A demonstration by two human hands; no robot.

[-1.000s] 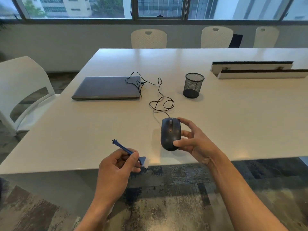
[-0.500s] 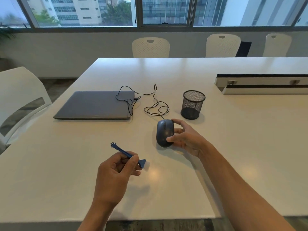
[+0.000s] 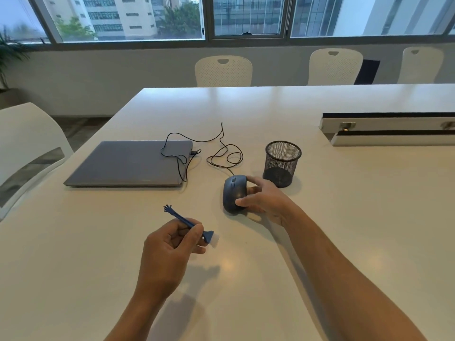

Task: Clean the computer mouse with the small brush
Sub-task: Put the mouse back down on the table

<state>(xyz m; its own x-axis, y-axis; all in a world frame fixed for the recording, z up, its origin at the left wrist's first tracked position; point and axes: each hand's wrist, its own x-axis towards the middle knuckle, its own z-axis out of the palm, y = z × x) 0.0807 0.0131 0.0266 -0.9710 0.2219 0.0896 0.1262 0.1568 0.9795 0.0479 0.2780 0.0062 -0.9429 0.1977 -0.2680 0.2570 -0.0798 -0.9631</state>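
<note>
Tilting onto its side, mouse [image 3: 234, 193] points away; brush [image 3: 189, 223] bristles point right.

Mouse held at table, brush in the other hand

Landmark: mesh pen cup [image 3: 282, 163], upright on the white table [image 3: 344, 217]. Just left of the cup, the right hand [image 3: 264, 201] grips the dark computer mouse [image 3: 234, 193], thumb on its near side, fingers over the far side; the mouse sits tilted. Its cable [image 3: 221, 153] loops away left of the cup to a closed laptop [image 3: 128, 163]. Nearer the camera and left of the cup, the left hand [image 3: 170, 247] pinches the small blue brush [image 3: 194, 226], pale bristles pointing right, above the tabletop.
</note>
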